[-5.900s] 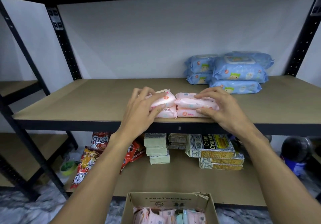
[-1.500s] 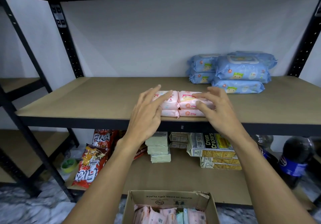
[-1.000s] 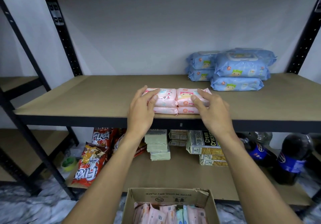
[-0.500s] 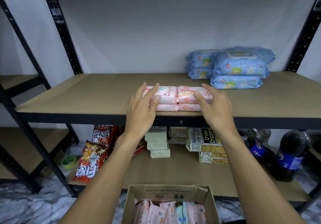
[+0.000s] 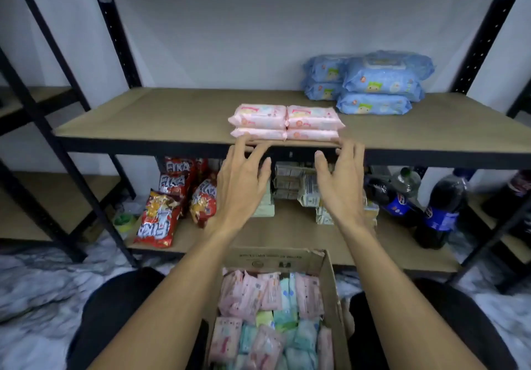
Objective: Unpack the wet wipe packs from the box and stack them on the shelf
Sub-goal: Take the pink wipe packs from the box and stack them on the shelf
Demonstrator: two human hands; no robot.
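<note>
Our left hand (image 5: 244, 178) and our right hand (image 5: 340, 181) are both open, with the fingers spread wide and holding nothing. They hang in front of the shelf (image 5: 172, 111), right at its front edge, and the fingertips point away from us at the pink packs (image 5: 286, 121). We cannot tell if the fingertips touch the edge or the lowest pack.

The pink packs sit on the shelf near the front edge. There are four: two side by side, and two more on top. Their long sides run left to right, along the edge. The blue packs (image 5: 373, 82) lie further back and to the right, apart from the pink ones.

We think this little pile is done, so the next job is to get more. Here is the thing to look at — the box (image 5: 275, 257) is not where our fingers point. It is down low and close to us, between our two arms, and our hands are up high and past it. So both hands need to come toward us and go down. The box lies about as near to one hand as the other, so either can reach it, or both.

The packs in the box (image 5: 267, 298) stand on end, squeezed tight together, with their thin top edges up. We think we must pinch them from above and pull straight up.
</note>
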